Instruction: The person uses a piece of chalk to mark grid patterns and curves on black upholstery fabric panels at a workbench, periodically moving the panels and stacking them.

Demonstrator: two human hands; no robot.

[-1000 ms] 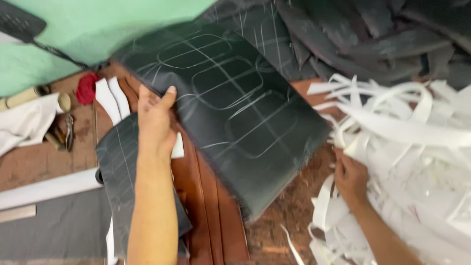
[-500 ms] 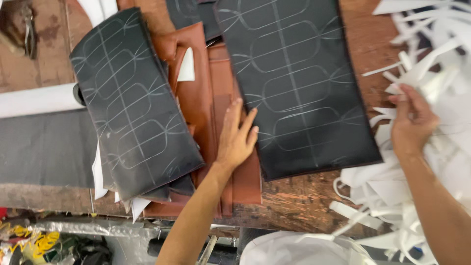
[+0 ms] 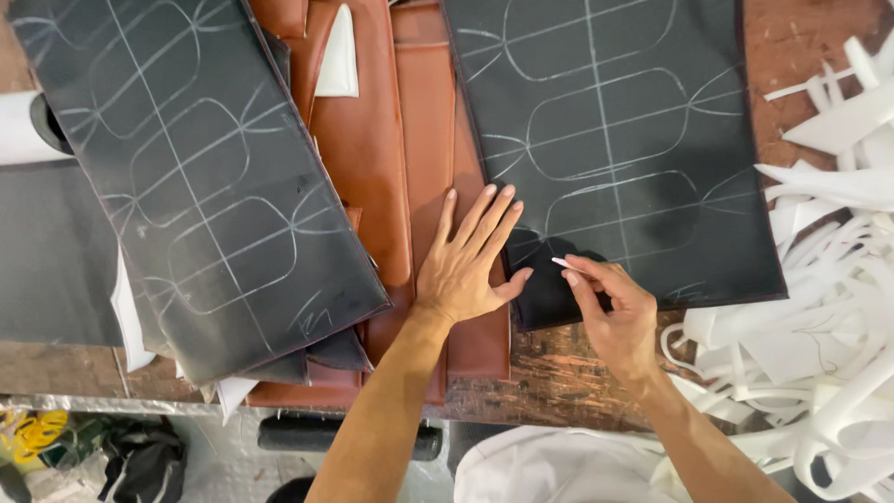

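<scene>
Worn brown wooden bench (image 3: 810,56) lies under our work. Our right hand (image 3: 610,312) pinches a small white chalk piece (image 3: 562,264) between thumb and forefinger, its tip on the lower left corner of the dark panel marked with chalk lines (image 3: 615,140). Our left hand (image 3: 466,265) rests flat, fingers spread — its thumb touching that panel's edge, palm on brown leather strips (image 3: 410,158). Further left lies a second chalked panel (image 3: 186,177); at right, white offcut strips (image 3: 829,307).

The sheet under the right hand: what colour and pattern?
Black sheet with white chalk lines: rounded rectangles crossed by straight lines. Head view shows it best.
</scene>
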